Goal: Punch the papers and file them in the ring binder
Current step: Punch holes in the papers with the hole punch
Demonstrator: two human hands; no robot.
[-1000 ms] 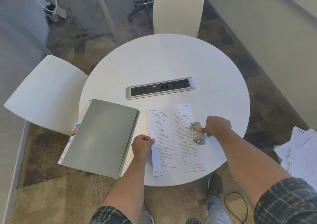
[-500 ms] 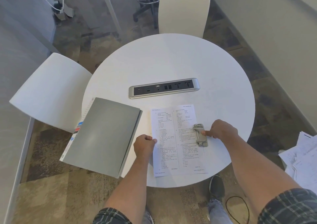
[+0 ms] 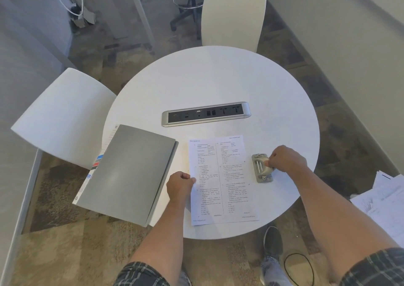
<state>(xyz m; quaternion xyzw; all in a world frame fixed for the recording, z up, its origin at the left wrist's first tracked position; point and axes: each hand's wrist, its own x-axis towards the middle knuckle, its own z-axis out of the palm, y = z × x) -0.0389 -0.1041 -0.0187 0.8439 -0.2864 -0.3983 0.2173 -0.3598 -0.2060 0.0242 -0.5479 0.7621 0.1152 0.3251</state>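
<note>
Your left hand [image 3: 180, 184], fingers curled, pinches paper [image 3: 220, 180] left edge on table [image 3: 218, 80]. Your right hand [image 3: 284, 158] grips punch [image 3: 261, 168] just beside paper's right edge.

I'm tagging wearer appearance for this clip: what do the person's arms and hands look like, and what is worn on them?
Both arms are bare from the hands to above the elbow. The left hand and right hand show no gloves, and no rings, watch or bands can be seen. The sleeves are short, in a dark plaid of green-grey with lighter lines: left sleeve, right sleeve.
</note>
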